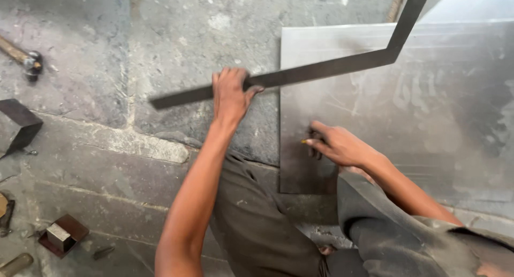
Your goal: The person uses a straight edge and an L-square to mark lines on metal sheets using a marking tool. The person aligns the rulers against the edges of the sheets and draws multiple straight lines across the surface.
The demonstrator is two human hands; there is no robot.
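I see my left hand closed around the long arm of a dark steel square, fingers wrapped over the top and thumb tucked against the blade. The square's long arm runs from the bare floor on the left, across the left edge of the metal sheet; near the sheet's far edge it bends and the short arm rises out of view at the top. Whether the blade lies flat on the sheet or is held just above it, I cannot tell; it is slightly blurred.

My right hand rests on the sheet close to its left edge, fingers drawn together and pinching a small marker with a yellowish tip that points toward that edge. The sheet is grey, scuffed and lies flat on the stone floor, its near left corner just in front of my knee.

Off to the left, well apart from both hands, a hammer lies near the far left edge of the floor, a folded dark metal piece sits below it, and a small metal block on a reddish plate stands near the near left corner.
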